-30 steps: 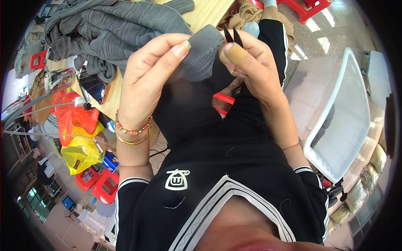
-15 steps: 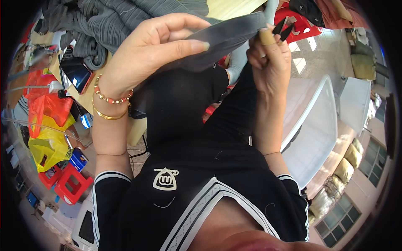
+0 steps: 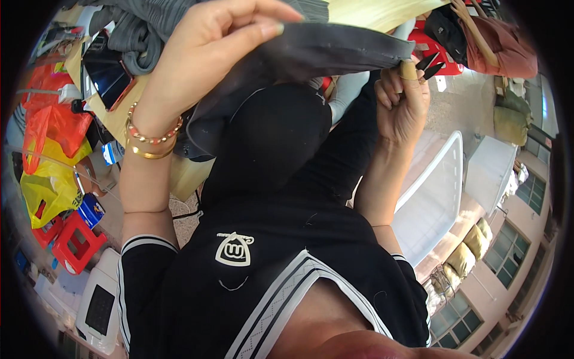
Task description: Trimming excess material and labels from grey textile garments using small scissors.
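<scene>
The left hand [image 3: 203, 54] pinches a dark grey fabric strip [image 3: 323, 54] — stretched taut. The right hand [image 3: 403, 99] closes around small black snips [image 3: 429, 64] — at the strip's far end.

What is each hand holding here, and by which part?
Left hand pinches the grey cloth at its upper edge. Right hand grips the cloth's far end and holds small black snips by the handle.

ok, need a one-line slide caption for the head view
Left hand pinches a dark grey strip of fabric stretched to the right hand, which holds small black snips above a black-clothed lap.
</scene>
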Tool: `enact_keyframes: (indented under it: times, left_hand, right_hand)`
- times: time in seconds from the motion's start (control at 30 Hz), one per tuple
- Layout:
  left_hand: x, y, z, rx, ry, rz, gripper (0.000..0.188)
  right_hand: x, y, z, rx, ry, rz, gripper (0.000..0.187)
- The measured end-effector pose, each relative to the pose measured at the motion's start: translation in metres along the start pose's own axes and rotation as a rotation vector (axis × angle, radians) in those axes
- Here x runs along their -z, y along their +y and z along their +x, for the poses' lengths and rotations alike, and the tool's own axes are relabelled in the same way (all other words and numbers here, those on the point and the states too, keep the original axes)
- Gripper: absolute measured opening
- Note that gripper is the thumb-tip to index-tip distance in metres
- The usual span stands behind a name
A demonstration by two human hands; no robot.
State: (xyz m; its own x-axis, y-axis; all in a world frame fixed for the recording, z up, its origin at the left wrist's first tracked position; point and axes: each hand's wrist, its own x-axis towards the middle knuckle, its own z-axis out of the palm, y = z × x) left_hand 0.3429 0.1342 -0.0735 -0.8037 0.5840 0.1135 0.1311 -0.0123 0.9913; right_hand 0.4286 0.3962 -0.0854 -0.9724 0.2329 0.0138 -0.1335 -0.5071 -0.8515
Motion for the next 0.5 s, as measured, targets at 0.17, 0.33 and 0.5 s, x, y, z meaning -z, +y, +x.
enact_keyframes:
  times: [0.17,0.33,0.5]
  left_hand:
    - [0.001,-0.037,0.03,-0.661,-0.166,-0.496,0.017]
    - [0.003,-0.008,0.004,0.286,-0.108,-0.432,0.023]
    - [0.009,-0.022,0.001,-0.292,-0.424,-0.309,0.032]
  right_hand:
    - [-0.003,0.004,0.009,0.026,-0.036,-0.024,0.011]
    - [0.01,0.006,0.016,0.033,-0.014,-0.011,0.01]
    - [0.026,-0.018,0.019,0.086,0.057,0.027,0.003]
